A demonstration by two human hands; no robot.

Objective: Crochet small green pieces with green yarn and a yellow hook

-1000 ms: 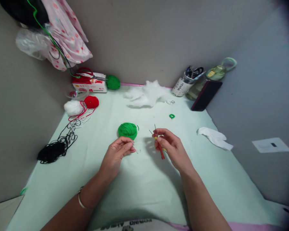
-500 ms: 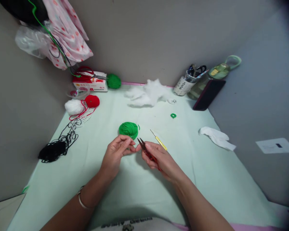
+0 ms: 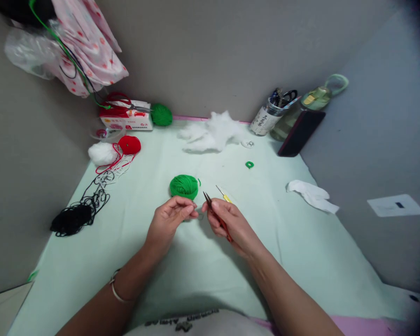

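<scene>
Though the green ring (image 3: pixel 247 164) right of centre looks formed, idle snips (image 3: pixel 207 199) are held by the right hand (image 3: pixel 230 224), a tiny unclear item (image 3: pixel 194 203) by the left hand (image 3: pixel 168 217).

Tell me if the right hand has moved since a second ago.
Yes: measured against the green yarn ball, the right hand has moved left, closer to the ball, and somewhat toward the person's body.

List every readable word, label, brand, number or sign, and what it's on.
Nothing reads with certainty.
Box: red and dark print, too small.
Jar label: dark characters, too blurred.
Shirt: dark lettering, too blurred.
Wall card: dark mark, no legible text.
</scene>
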